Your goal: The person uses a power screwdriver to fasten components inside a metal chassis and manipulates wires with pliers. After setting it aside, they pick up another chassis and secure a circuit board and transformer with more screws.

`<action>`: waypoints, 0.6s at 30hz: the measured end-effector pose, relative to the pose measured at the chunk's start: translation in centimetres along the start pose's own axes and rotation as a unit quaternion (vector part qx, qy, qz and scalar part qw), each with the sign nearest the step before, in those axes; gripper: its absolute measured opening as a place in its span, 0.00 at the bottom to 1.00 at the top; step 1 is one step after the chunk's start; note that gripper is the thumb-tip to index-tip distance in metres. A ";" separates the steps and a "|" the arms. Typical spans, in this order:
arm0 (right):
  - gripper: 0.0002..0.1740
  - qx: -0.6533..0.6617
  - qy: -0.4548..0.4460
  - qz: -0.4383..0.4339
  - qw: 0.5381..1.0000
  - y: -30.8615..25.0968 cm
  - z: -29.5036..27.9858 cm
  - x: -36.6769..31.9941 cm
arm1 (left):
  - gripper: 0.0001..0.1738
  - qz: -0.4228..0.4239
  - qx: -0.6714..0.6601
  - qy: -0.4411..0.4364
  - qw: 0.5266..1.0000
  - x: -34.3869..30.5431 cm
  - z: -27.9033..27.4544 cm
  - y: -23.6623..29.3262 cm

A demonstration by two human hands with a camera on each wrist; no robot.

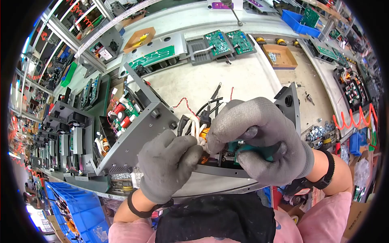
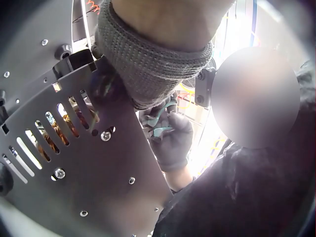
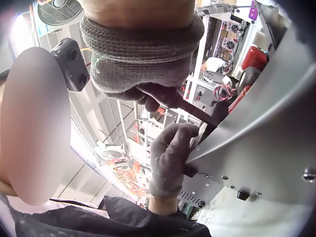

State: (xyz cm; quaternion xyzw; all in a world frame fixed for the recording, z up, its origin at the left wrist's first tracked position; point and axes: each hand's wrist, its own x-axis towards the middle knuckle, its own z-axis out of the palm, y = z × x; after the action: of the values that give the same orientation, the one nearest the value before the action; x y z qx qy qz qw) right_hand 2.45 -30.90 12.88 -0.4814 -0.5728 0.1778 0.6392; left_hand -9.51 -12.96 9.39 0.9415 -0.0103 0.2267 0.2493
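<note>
My gloved left hand [image 1: 168,166] curls at the front of a grey metal chassis [image 1: 139,139], thumb and forefinger pinching beside an orange coil [image 1: 205,133], at the lower end of white-sleeved wires [image 1: 196,124]. Across from it, the gloved right hand [image 1: 259,139] bends over the chassis opening. Its fingers are curled round a tool with teal handles [image 2: 162,131]; the tool's working end is hidden. Black cables [image 1: 206,116] and a thin red wire [image 1: 184,101] rise behind the hands. In the right wrist view, the left hand [image 3: 170,155] is close to the chassis edge.
Green circuit boards [image 1: 218,42] lie at the back of the bench. A cardboard tray [image 1: 279,56] of small hardware stands back right, with loose screws [image 1: 318,131] nearer. Other chassis units [image 1: 73,133] line the left. A blue crate [image 1: 79,208] sits lower left; a red coiled hose [image 1: 356,121] hangs right.
</note>
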 end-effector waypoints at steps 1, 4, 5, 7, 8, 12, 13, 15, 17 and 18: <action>0.23 -0.019 0.004 0.000 1.000 0.0 0.0 0.0 | 0.06 0.000 0.000 -0.001 1.000 0.0 0.0 0.0; 0.24 -0.033 0.018 0.021 0.999 -0.1 0.0 -0.1 | 0.06 0.004 0.011 -0.003 1.000 0.0 -0.2 0.2; 0.24 -0.029 0.026 0.041 0.998 -0.1 0.0 -0.2 | 0.07 0.001 0.014 -0.006 1.000 0.1 -0.2 0.3; 0.25 -0.033 0.031 0.046 0.998 -0.3 0.4 -0.2 | 0.07 -0.001 0.017 -0.010 1.000 0.0 -0.2 0.4; 0.26 -0.038 0.036 0.050 0.997 -0.4 0.5 -0.2 | 0.07 0.011 0.029 -0.004 1.000 0.0 -0.1 0.4; 0.23 -0.080 0.056 -0.010 0.995 0.7 1.1 -0.2 | 0.08 0.047 0.079 -0.004 0.996 -0.1 -0.3 0.9; 0.21 -0.067 0.061 -0.007 0.996 0.6 1.5 0.0 | 0.08 0.048 0.079 -0.004 0.996 -0.1 -0.2 0.8; 0.20 -0.054 0.065 -0.003 0.996 0.4 1.9 0.3 | 0.11 0.102 0.067 -0.012 0.992 -0.2 0.1 0.3; 0.18 -0.127 0.048 -0.018 0.991 0.2 1.8 1.0 | 0.14 0.097 0.052 -0.011 0.994 -0.2 0.3 0.3; 0.17 -0.121 0.044 0.016 0.992 -0.1 1.8 1.0 | 0.14 0.097 0.054 -0.013 0.994 -0.2 0.2 0.4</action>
State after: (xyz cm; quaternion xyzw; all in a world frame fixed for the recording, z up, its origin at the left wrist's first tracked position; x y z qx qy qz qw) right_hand 1.09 -29.40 13.34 -0.5718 -0.5533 0.0958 0.5981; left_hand -9.61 -13.44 9.33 0.9509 -0.0924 0.2382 0.1747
